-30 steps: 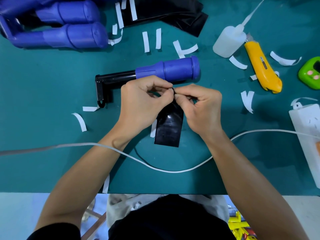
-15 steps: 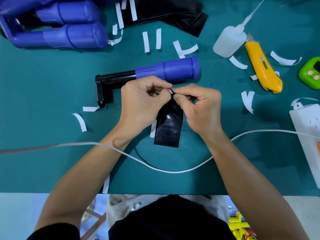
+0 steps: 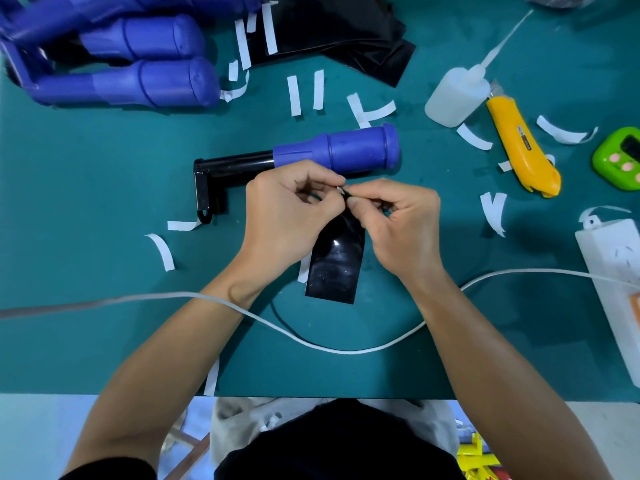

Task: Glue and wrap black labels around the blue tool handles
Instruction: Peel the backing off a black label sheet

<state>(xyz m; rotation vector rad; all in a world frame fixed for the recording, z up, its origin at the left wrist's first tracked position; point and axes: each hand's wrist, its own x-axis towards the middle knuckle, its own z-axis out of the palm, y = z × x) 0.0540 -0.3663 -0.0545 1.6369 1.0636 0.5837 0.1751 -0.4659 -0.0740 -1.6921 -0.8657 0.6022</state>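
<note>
A glossy black label [image 3: 335, 268] hangs down to the green mat between my hands. My left hand [image 3: 289, 216] and my right hand [image 3: 398, 223] both pinch its top edge, where a small white bit of backing shows at my fingertips. Just beyond my hands lies a tool with a blue handle [image 3: 346, 150] and a black shaft [image 3: 235, 164], its handle pointing right. Several more blue-handled tools [image 3: 138, 64] are piled at the far left. A pile of black label sheets [image 3: 343, 32] lies at the far middle.
A white glue bottle [image 3: 457, 95], a yellow utility knife [image 3: 523, 150] and a green timer [image 3: 620, 157] sit at the right. A white power strip [image 3: 616, 271] is at the right edge; its cable [image 3: 311, 341] crosses my forearms. White backing strips [image 3: 294, 95] litter the mat.
My fingertips have worked slightly at the label's top edge and a small white bit of backing now shows there. The label and tool have stayed in place.
</note>
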